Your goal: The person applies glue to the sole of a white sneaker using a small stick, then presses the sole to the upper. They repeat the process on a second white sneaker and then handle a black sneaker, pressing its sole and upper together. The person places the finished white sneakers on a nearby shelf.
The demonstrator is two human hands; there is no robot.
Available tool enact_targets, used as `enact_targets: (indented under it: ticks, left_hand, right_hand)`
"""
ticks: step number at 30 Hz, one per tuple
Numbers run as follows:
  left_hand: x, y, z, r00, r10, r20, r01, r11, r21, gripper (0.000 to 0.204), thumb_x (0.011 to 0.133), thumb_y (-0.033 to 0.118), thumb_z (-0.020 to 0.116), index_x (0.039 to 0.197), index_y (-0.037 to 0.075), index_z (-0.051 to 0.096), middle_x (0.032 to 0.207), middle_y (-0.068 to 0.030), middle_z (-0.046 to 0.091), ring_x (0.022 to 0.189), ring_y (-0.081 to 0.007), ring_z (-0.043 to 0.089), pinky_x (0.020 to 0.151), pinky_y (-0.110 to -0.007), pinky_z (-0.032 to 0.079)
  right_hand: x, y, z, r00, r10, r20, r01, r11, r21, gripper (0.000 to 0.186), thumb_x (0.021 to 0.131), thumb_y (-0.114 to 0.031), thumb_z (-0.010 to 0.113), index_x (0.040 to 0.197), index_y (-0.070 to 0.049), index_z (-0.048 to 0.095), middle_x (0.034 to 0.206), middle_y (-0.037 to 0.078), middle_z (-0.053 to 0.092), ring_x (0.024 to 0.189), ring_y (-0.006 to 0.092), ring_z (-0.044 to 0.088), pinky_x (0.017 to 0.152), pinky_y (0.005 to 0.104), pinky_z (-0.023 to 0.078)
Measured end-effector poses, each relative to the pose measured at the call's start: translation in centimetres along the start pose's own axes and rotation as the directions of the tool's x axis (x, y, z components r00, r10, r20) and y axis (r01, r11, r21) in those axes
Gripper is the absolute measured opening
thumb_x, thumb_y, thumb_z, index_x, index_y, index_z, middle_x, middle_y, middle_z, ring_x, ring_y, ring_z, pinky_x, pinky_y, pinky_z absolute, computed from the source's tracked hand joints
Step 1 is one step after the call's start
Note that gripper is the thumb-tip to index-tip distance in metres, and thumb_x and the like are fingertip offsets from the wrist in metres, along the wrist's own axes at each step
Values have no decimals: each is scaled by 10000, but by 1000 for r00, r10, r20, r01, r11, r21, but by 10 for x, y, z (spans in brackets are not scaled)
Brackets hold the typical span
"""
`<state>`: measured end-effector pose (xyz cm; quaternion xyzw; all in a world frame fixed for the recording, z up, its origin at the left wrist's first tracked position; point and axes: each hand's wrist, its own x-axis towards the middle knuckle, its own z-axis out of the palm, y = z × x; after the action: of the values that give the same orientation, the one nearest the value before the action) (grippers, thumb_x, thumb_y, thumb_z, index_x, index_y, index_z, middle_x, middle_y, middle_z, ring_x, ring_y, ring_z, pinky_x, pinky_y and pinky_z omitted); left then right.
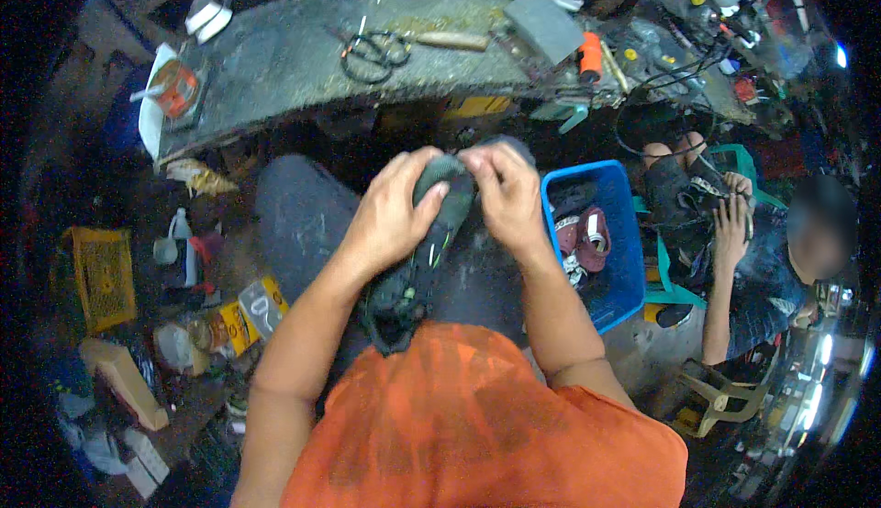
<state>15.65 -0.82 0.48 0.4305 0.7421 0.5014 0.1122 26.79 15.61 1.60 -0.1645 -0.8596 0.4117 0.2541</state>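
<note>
A dark green and black shoe [424, 260] lies lengthwise over my lap, its toe pointing away from me and its opening close to my orange shirt. My left hand [393, 207] is wrapped round the toe end, with the thumb pressed on top. At the right edge of the toe, the fingers of my right hand [507, 194] are closed in a pinch. Whether they grip the shoe's edge or something small there is too fine to tell.
Ahead stands a worn workbench [294, 58] with a coiled black cord [372, 56], a wooden-handled tool [451, 40] and an orange bottle [590, 56]. A blue bin [633, 269] of shoes is at my right, beside a seated person [762, 260]. A yellow crate [103, 279] stands left.
</note>
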Motion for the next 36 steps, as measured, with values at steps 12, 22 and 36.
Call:
enact_targets:
  ticks: [12, 22, 36]
  left_hand:
    - [11, -129, 42, 862, -472, 186, 495, 863, -105, 449, 911, 377, 738, 1155, 1, 743, 1035, -186, 765, 946, -269, 732, 879, -381, 547]
    - [7, -104, 33, 895, -436, 93, 442, 896, -50, 492, 918, 415, 752, 1215, 23, 730, 1128, -168, 758, 1057, -250, 712, 961, -366, 526]
    - [12, -121, 10, 885, -458, 78, 423, 723, -546, 449, 1004, 315, 702, 1304, -18, 665, 1173, -16, 708, 1051, -103, 633, 964, -282, 493]
  right_hand:
    - [7, 108, 85, 922, 334, 197, -341, 940, 1, 385, 1009, -329, 666, 1140, 27, 734, 909, 68, 731, 806, 133, 629, 751, 306, 514]
    - [12, 101, 71, 757, 553, 349, -650, 690, 318, 350, 1026, -385, 651, 1029, -49, 749, 825, 1, 686, 708, 88, 599, 635, 268, 493]
    - [8, 95, 59, 720, 237, 652, -660, 524, 538, 518, 1042, -407, 605, 1417, -53, 555, 1262, 67, 684, 1056, 165, 681, 920, 362, 548]
